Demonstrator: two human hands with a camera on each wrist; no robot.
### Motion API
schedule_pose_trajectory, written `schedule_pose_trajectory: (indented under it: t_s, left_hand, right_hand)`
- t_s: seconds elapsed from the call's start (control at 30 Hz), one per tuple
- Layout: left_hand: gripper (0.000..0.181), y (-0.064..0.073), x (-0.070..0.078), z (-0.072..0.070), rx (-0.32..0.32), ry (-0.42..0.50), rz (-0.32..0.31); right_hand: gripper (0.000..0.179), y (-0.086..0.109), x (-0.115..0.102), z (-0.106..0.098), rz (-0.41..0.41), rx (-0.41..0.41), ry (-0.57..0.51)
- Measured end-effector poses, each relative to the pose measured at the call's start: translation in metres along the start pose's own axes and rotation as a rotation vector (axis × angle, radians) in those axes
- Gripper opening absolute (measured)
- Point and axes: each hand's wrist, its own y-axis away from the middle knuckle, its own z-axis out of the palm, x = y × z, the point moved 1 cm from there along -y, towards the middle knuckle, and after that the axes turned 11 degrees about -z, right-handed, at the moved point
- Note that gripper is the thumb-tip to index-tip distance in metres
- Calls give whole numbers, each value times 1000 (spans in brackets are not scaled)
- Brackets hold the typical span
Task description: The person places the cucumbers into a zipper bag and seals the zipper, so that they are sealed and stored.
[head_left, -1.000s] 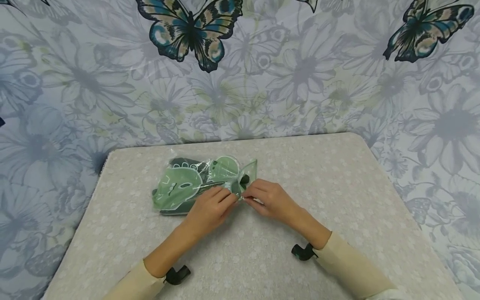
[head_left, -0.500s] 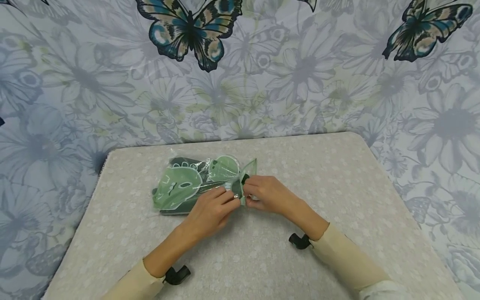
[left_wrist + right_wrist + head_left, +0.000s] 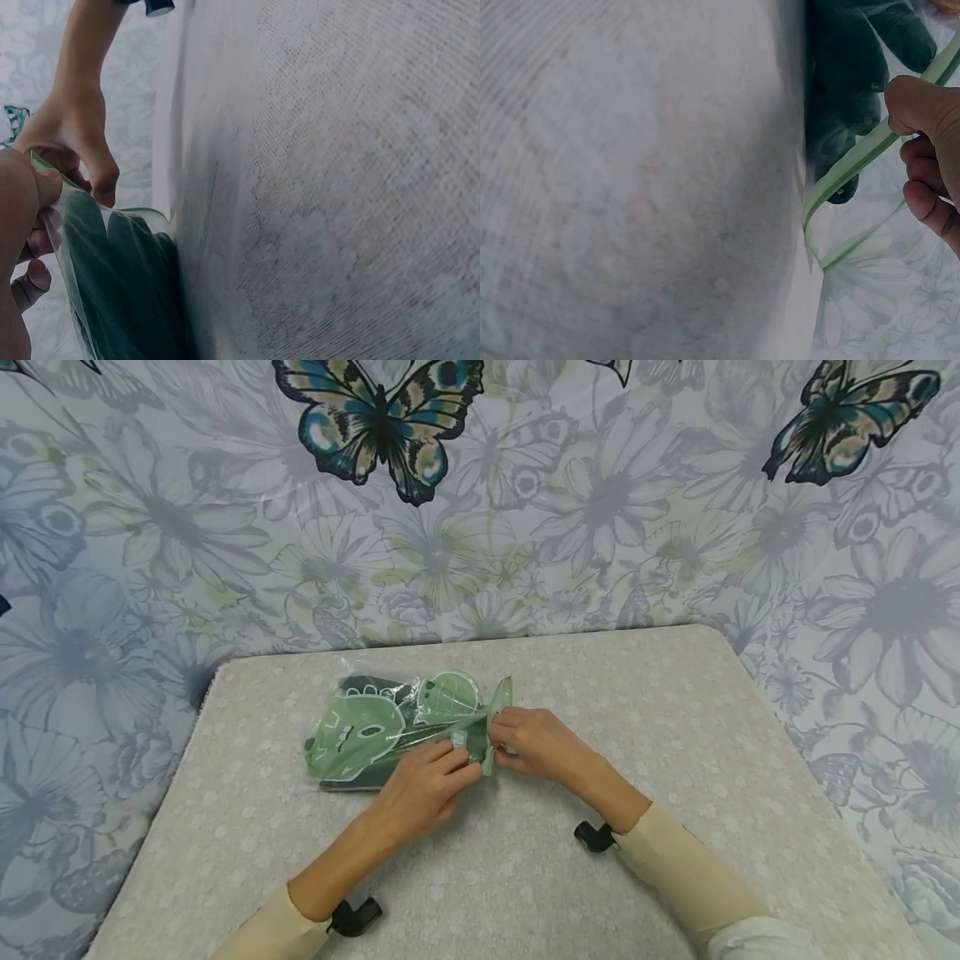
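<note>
A clear plastic zip bag [image 3: 360,735] printed with light green cartoon animals lies on the table, its mouth toward the right. Packed inside are dark green, soft-looking rounded pieces [image 3: 127,277]; their kind is not clear. My left hand [image 3: 427,781] pinches the bag's near side close to the mouth, thumb over the edge in the left wrist view. At the mouth, my right hand [image 3: 540,745] pinches the light green zip strip [image 3: 855,157] between thumb and curled fingers. The strip's two edges stand apart at one corner in the right wrist view. Some fingertips are hidden by the plastic.
A pale patterned cloth covers the table [image 3: 637,710]. Behind its back edge hangs a flower-and-butterfly backdrop [image 3: 600,510]. Black wrist mounts [image 3: 356,917] stick out by both beige sleeves [image 3: 690,868].
My right hand has moved slightly up and left, away from the left fingertips, along the bag's mouth. The green strip has swung more upright. My left hand stays nearly in place.
</note>
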Motion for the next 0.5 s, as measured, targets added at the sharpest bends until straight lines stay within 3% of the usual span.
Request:
schedule_pose_trajectory:
  t_s: [0.5]
  left_hand:
    - [13, 6, 3, 1, -4, 42, -6]
  right_hand:
    - [21, 11, 28, 18, 160, -53, -14]
